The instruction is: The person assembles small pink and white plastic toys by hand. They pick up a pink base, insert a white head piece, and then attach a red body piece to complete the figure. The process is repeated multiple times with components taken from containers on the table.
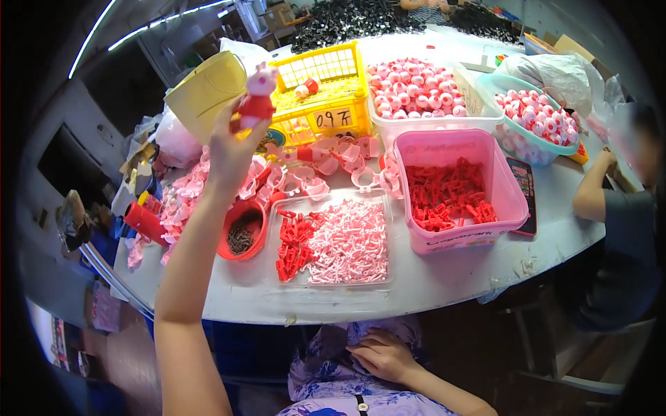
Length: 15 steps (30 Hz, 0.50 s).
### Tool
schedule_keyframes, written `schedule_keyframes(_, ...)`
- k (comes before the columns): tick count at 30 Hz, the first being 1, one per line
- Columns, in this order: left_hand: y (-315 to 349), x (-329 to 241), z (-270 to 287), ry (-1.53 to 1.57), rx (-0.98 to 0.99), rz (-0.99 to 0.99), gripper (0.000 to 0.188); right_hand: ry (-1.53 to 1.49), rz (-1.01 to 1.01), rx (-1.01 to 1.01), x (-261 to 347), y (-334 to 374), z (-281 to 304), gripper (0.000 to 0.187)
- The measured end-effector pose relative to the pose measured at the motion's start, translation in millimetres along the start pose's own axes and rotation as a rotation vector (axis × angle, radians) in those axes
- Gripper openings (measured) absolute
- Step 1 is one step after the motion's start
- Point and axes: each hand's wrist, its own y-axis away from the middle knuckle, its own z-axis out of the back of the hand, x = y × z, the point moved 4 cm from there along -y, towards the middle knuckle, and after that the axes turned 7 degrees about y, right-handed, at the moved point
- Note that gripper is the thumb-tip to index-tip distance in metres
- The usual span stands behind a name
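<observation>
My left hand is raised over the far left of the table, closed on a small pink-and-red pig figurine held upright. Behind the figurine are a yellow bin and a yellow basket. On my lap lies my right hand, holding nothing, its fingers loosely laid on the flowered cloth. In front of me a clear tray carries small red parts beside pale pink stick-like pieces.
A pink tub of red parts stands to the tray's right, a red bowl of screws to its left. Farther back, a white bin and a pale blue basin hold pink-white balls. Another person sits at right.
</observation>
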Motion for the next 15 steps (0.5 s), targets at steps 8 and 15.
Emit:
schedule_keyframes(8,-77,84,-56,-0.491,0.155,-0.036,0.05,-0.002,-0.017,-0.092,-12,4,4,0.024)
schedule_keyframes(15,-63,132,-64,-0.538,0.394,0.27,0.032,-0.008,-0.017,-0.124,-14,0,4,0.025)
